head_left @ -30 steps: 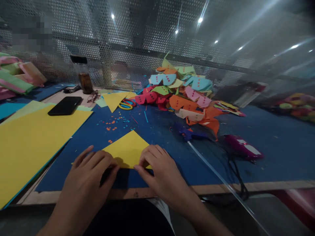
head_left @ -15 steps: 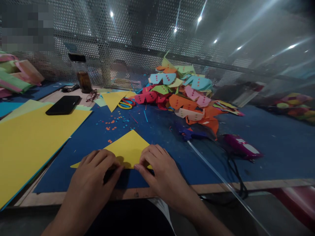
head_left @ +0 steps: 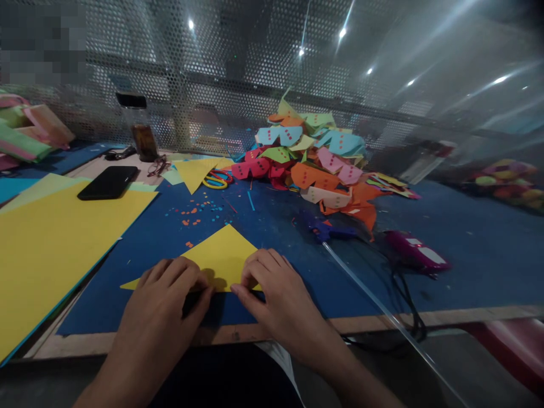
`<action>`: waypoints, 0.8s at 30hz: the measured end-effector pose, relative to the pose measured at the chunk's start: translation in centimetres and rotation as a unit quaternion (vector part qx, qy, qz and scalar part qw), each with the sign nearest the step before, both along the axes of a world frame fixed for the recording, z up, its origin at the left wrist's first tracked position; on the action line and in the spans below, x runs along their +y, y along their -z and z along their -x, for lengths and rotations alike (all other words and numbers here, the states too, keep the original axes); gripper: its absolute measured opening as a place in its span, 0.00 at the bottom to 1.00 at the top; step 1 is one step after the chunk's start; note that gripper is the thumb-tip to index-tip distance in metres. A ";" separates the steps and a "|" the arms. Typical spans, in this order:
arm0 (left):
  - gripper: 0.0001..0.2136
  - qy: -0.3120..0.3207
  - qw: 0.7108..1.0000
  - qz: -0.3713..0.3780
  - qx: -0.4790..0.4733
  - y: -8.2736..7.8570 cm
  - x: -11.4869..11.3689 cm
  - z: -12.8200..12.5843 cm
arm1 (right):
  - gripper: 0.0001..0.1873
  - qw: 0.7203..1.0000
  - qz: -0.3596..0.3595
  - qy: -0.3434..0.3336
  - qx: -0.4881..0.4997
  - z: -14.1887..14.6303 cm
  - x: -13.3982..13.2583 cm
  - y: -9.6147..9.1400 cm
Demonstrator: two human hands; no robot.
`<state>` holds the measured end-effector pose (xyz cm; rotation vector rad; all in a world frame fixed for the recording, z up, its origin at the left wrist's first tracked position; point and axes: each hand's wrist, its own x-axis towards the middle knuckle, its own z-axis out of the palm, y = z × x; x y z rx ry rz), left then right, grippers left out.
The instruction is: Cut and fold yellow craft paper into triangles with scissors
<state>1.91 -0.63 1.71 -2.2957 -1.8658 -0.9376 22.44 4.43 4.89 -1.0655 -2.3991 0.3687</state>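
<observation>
A yellow sheet of paper [head_left: 227, 252], folded into a triangle, lies on the blue table mat [head_left: 140, 317] with its point facing away from me. My left hand [head_left: 168, 294] pinches the near edge left of the middle, thumb and fingertips together. On the same edge, a little to the right, my right hand [head_left: 276, 289] is closed in a similar pinch. The two hands cover the triangle's left and right parts, though its left tip shows beyond my left hand.
Large yellow sheets [head_left: 63, 243] carry a black phone [head_left: 108, 182] at the left. Scissors [head_left: 216, 179] and paper scraps [head_left: 195, 215] lie beyond the triangle. Colourful folded paper shapes [head_left: 318, 175] are heaped behind. At right are a blue glue gun [head_left: 327, 229] and a purple device [head_left: 416, 252].
Both hands stay on the folded edge, nearly still. The whole view has shifted very slightly; nothing has been picked up or let go.
</observation>
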 end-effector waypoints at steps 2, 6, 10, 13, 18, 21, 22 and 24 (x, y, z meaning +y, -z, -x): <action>0.06 -0.004 1.000 -0.003 0.005 -0.1 0.0 -0.1 | 0.07 1.000 -0.003 0.000 -0.001 0.0 0.0 0.0; 0.08 -0.007 1.000 0.004 0.004 -0.3 0.0 -0.3 | 0.07 1.000 -0.007 0.001 -0.008 0.0 0.0 0.0; 0.07 0.002 1.000 0.015 -0.008 -0.1 0.1 -0.2 | 0.07 1.000 -0.011 0.005 -0.014 0.0 0.0 0.0; 0.07 0.008 1.000 0.011 -0.013 -0.1 0.1 -0.3 | 0.07 1.000 -0.014 0.005 -0.018 0.0 0.0 0.0; 0.08 0.005 1.000 0.002 -0.015 -0.2 0.1 -0.4 | 0.07 1.000 -0.022 0.007 -0.020 0.0 0.0 0.0; 0.08 0.013 1.000 -0.008 -0.011 -0.1 0.2 -0.3 | 0.07 0.999 -0.023 0.008 -0.024 -0.1 0.0 0.0; 0.08 0.011 1.000 -0.009 -0.012 0.0 0.2 -0.2 | 0.07 0.999 -0.023 0.007 -0.023 -0.1 0.0 0.1; 0.07 0.014 1.000 -0.008 -0.011 0.0 0.2 -0.1 | 0.07 1.000 -0.020 0.003 -0.019 -0.1 0.0 0.2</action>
